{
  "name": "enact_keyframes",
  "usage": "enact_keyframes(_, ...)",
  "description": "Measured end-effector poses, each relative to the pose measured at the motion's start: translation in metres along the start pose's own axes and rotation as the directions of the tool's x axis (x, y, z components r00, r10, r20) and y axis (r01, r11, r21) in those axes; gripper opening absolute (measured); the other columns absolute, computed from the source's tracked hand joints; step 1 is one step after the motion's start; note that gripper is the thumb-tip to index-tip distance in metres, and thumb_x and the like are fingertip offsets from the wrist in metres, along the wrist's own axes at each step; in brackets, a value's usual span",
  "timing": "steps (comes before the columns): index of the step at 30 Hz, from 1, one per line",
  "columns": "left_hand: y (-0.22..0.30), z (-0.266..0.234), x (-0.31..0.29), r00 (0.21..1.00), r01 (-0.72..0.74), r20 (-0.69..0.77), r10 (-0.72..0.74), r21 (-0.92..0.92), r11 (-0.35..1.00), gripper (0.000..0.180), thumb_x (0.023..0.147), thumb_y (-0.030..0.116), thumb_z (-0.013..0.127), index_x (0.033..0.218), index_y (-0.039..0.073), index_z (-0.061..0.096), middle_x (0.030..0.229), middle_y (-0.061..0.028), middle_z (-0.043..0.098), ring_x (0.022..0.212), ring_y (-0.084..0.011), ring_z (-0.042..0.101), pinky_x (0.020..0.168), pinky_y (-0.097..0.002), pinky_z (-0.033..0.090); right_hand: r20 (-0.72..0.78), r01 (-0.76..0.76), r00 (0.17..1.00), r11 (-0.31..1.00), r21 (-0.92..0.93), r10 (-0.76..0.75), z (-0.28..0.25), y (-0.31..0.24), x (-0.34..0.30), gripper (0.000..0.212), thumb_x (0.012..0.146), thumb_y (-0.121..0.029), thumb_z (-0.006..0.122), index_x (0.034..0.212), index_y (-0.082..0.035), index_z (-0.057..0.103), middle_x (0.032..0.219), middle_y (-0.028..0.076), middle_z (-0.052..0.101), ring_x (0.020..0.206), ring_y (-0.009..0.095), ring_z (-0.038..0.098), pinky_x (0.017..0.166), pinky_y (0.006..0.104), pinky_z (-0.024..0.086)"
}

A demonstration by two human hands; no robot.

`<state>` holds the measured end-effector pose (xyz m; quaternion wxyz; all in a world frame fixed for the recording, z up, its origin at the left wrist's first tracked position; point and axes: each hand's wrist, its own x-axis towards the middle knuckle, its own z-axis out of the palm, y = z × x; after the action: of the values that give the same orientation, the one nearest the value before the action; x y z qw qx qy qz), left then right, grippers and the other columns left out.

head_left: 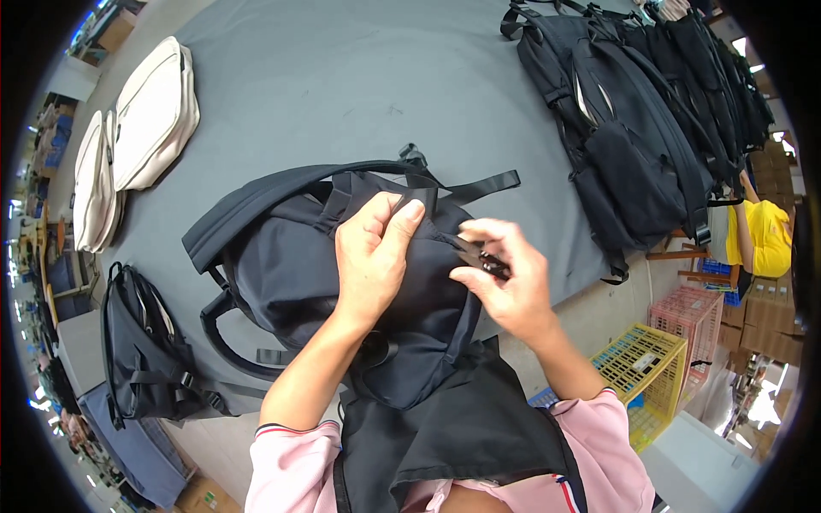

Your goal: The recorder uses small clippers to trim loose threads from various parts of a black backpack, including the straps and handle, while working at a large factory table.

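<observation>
On grey table (342, 90): rumpled navy-black backpack (286, 274); left grip (372, 256) pinching strap (428, 202), right grip (519, 286) clasping snips (493, 265).

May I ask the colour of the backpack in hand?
The backpack is dark navy, nearly black; head view.

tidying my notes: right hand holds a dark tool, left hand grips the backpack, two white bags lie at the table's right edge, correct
No: the two white bags lie at the left edge of the table, as the head view shows; the right hand holds a dark tool, the left hand grips the backpack.
</observation>
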<state>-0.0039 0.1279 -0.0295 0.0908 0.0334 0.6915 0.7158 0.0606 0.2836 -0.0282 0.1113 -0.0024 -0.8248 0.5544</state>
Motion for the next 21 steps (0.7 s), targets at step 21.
enact_keyframes(21,-0.004,0.001,-0.009,0.997,-0.030,-0.079,0.022,-0.105,0.994,0.019,0.091,0.016,0.060,0.085,-0.001,0.063,0.069,0.0062,0.053,0.064,-0.0016,0.042,0.056,-0.0187,0.035,0.059,0.215,0.976,0.913,-0.347,-0.208,-0.022,-0.028,0.019,0.027,0.073,-0.002,0.066,0.100,-0.006,0.062,0.085,0.006,0.059,0.074,0.023,0.061,0.063,0.0335,0.047)
